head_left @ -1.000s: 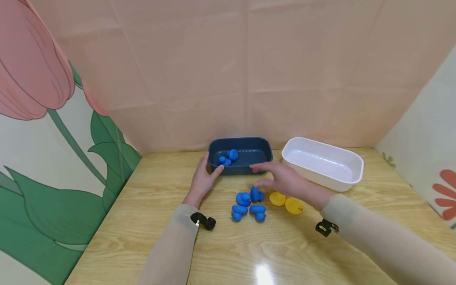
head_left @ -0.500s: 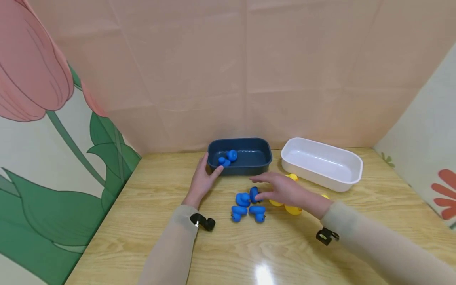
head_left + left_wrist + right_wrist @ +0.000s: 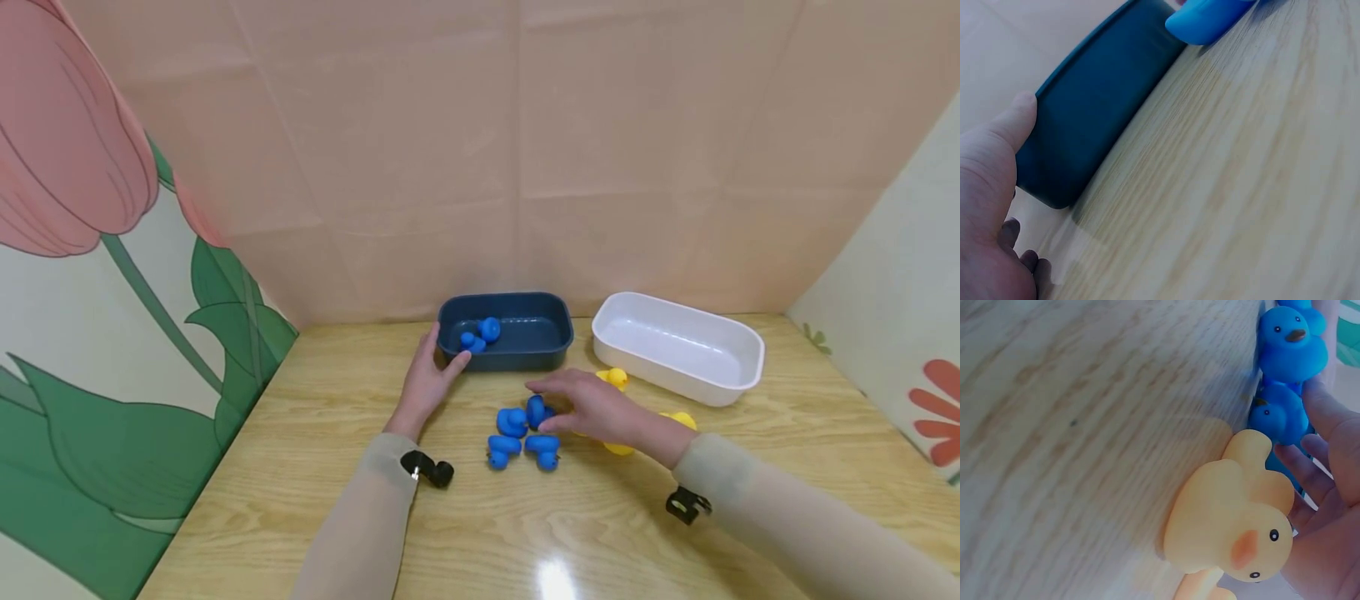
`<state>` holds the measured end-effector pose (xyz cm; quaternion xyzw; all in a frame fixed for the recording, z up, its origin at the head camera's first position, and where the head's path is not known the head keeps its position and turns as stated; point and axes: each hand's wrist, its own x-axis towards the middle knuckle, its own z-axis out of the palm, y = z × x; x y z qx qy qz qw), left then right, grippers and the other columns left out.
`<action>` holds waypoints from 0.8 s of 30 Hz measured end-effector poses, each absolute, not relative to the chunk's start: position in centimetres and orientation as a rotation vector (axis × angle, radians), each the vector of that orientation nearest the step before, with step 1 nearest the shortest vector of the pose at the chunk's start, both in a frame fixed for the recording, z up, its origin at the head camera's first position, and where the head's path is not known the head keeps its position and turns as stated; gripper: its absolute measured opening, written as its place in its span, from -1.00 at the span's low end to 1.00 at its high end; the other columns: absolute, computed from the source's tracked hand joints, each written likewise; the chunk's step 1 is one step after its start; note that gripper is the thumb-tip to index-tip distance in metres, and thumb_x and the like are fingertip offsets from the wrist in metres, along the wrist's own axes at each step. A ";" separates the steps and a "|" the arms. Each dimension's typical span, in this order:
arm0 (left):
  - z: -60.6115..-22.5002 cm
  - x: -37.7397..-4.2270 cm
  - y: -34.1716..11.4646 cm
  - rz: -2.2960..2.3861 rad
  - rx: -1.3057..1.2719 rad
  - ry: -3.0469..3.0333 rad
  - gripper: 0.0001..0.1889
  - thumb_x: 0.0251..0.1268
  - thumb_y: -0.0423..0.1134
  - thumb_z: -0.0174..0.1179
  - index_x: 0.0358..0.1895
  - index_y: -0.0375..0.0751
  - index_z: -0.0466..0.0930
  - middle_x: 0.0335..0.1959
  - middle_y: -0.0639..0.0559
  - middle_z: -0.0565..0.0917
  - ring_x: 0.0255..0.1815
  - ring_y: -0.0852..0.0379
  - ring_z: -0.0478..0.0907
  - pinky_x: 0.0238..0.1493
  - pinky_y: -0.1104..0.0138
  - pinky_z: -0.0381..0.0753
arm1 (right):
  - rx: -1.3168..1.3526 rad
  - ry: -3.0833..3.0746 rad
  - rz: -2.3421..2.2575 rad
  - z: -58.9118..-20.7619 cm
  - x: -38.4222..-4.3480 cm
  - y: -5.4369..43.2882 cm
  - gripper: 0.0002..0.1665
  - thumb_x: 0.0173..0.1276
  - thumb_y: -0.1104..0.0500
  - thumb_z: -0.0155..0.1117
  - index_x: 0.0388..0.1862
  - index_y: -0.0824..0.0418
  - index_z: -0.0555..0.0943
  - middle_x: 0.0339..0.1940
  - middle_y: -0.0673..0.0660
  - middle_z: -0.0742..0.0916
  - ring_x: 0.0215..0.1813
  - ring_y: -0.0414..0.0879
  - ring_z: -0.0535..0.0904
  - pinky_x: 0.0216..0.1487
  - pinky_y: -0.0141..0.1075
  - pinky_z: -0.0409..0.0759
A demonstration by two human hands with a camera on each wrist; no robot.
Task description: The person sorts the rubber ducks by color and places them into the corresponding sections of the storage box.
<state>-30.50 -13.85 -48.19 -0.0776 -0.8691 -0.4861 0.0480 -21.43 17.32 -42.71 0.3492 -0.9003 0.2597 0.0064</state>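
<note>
The person's left hand point(image 3: 424, 385) rests against the near left corner of the dark blue tray point(image 3: 531, 332), thumb and fingers spread in a V; the left wrist view shows the thumb tip on the rim. The right hand point(image 3: 592, 406) hovers low around a blue duck point(image 3: 536, 412), thumb and fingers parted, with the duck between them. I cannot tell whether the fingertips touch it.

That duck stands on the wooden table point(image 3: 450, 533), in front of the dark blue tray. Close by it are 3 more blue ducks point(image 3: 512, 422), bunched with it in a loose square, the nearest 2 with their heads toward the person. Inside the tray, near its left end, 2 small blue ducks point(image 3: 489, 329) sit side by side.

Under and beside the right hand and forearm are at least 3 yellow ducks point(image 3: 618, 378), partly covered. Beyond them a white tray point(image 3: 678, 343) sits at an angle, just right of the dark blue tray.

Both sleeves point(image 3: 360, 517) are beige, each with a black wrist device point(image 3: 429, 468). A peach cloth point(image 3: 510, 167) hangs behind, and a tulip print point(image 3: 67, 125) fills the left side.
</note>
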 end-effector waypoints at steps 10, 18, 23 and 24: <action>-48.2 -30.6 -13.9 -1.469 -0.249 -2.649 -0.02 0.62 0.20 0.32 0.85 -0.01 -0.02 0.82 -0.25 0.06 0.82 -0.23 -0.01 0.74 -0.16 0.04 | 1.016 -2.886 0.713 -43.1 -21.6 17.2 -0.24 0.42 -0.03 0.66 0.50 0.22 0.66 0.32 0.07 0.80 0.34 0.12 0.67 0.43 0.18 0.57; -48.2 -30.4 -13.9 -1.460 -0.249 -2.651 -0.02 0.61 0.24 0.30 0.85 0.01 -0.01 0.83 -0.22 0.06 0.81 -0.22 0.01 0.73 -0.16 0.06 | 0.986 -2.908 0.698 -43.5 -21.6 17.1 -0.28 0.41 0.00 0.67 0.47 0.20 0.69 0.32 0.04 0.81 0.27 0.06 0.66 0.40 0.14 0.55; -48.2 -30.4 -13.9 -1.455 -0.254 -2.653 0.00 0.61 0.26 0.30 0.85 0.00 -0.02 0.83 -0.23 0.06 0.81 -0.21 0.01 0.74 -0.14 0.06 | 0.968 -2.927 0.673 -43.6 -21.6 17.1 -0.29 0.40 0.02 0.68 0.47 0.18 0.69 0.32 0.02 0.80 0.22 0.01 0.65 0.40 0.13 0.54; -48.2 -30.4 -13.9 -1.454 -0.257 -2.652 0.00 0.61 0.27 0.29 0.85 -0.01 -0.02 0.83 -0.23 0.06 0.81 -0.21 0.00 0.74 -0.14 0.05 | 0.965 -2.930 0.673 -43.6 -21.6 17.1 -0.29 0.41 0.03 0.68 0.47 0.18 0.69 0.32 0.03 0.80 0.22 0.02 0.65 0.42 0.13 0.53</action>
